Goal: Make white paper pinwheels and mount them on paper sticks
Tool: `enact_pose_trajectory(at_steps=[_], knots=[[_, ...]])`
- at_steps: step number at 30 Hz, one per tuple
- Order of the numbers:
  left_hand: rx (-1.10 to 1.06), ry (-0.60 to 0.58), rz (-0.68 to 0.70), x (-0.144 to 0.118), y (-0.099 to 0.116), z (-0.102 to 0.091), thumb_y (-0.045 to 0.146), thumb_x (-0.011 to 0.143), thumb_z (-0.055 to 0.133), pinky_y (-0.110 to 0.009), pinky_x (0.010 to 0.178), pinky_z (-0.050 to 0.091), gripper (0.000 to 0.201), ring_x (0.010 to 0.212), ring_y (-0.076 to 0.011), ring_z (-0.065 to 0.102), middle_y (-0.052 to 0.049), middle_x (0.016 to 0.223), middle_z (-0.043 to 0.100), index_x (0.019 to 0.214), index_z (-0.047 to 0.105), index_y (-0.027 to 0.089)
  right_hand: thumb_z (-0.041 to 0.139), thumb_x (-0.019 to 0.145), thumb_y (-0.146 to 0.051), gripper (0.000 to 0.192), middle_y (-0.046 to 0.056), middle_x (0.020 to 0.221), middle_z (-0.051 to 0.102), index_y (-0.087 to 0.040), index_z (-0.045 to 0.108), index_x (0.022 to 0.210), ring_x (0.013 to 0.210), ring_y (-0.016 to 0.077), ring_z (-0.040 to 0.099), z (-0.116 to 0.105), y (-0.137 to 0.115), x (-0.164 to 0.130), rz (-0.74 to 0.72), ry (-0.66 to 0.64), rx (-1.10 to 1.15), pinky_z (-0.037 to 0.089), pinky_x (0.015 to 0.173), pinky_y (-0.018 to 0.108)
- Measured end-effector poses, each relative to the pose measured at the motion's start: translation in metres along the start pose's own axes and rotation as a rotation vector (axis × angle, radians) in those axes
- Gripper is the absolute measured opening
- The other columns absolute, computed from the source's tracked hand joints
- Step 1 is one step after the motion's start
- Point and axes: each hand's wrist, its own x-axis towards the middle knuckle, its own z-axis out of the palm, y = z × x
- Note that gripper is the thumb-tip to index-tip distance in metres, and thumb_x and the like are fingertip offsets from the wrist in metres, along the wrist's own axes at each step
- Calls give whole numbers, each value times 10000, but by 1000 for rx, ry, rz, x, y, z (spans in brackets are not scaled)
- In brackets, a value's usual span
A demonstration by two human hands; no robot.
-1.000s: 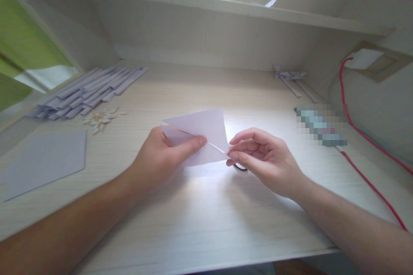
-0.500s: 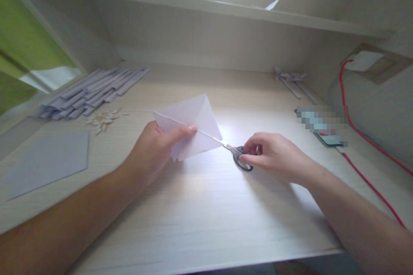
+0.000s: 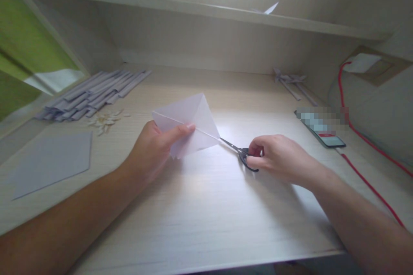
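From the head camera, the left hand (image 3: 151, 148) pinches a folded white paper sheet (image 3: 187, 122) above the middle of the pale wood-grain desk (image 3: 200, 215), thumb across its crease. The right hand (image 3: 277, 159) grips black-handled scissors (image 3: 240, 151), thin blades at the paper's right edge. Bare desktop lies toward the near edge.

Single head-worn view only; I had nothing to cross-check it against. It looked forward and down from close above the desk (image 3: 206, 223), with the near edge at frame bottom and the back wall with its shelf (image 3: 193, 8) at top. Both forearms entered from below.
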Motion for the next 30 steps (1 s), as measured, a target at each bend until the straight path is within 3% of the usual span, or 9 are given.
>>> enact_pose_trajectory(at_steps=[4, 11, 15, 18, 22, 30], knots=[[-44, 1, 32, 0, 3, 0, 287, 783, 841, -280, 747, 533, 226, 847, -200, 674, -23, 924, 743, 976, 767, 196, 640, 835, -345, 164, 25, 759, 734, -214, 737, 817, 660, 182, 610, 3, 1, 4, -22, -26, 124, 364, 571, 292], [-108, -2, 58, 1, 7, 2, 256, 786, 833, -261, 764, 552, 216, 873, -199, 701, -18, 966, 770, 987, 769, 208, 690, 780, -273, 82, 20, 724, 711, -193, 703, 762, 624, 161, 585, 5, 7, 7, -13, -118, 224, 347, 521, 267], [-109, 9, 71, 1, 7, 2, 252, 785, 833, -257, 771, 555, 157, 837, -192, 700, -2, 901, 763, 921, 767, 209, 730, 828, -437, 290, 9, 639, 645, -187, 694, 686, 588, 147, 514, 8, 11, 10, -44, -92, 266, 298, 513, 277], [-104, 39, 93, 1, 6, 0, 265, 798, 824, -276, 819, 559, 149, 965, -234, 707, -13, 977, 777, 930, 765, 227, 772, 815, -568, 408, -7, 660, 612, -177, 678, 741, 594, 128, 483, 10, 9, 10, -128, -79, 500, 302, 522, 268], [-120, 73, 114, 2, 6, 0, 288, 792, 837, -280, 769, 559, 273, 1075, -267, 692, -7, 1067, 779, 1051, 752, 278, 820, 805, -554, 395, 8, 731, 647, -177, 709, 846, 645, 134, 536, 12, 3, 4, -186, -131, 769, 376, 557, 261], [-149, 71, 131, 1, 9, 3, 276, 821, 828, -252, 668, 526, 114, 793, -172, 673, 42, 892, 759, 903, 750, 283, 886, 751, -468, 329, 5, 682, 623, -180, 727, 739, 632, 128, 531, 13, -4, -2, -224, -85, 812, 395, 544, 255]])
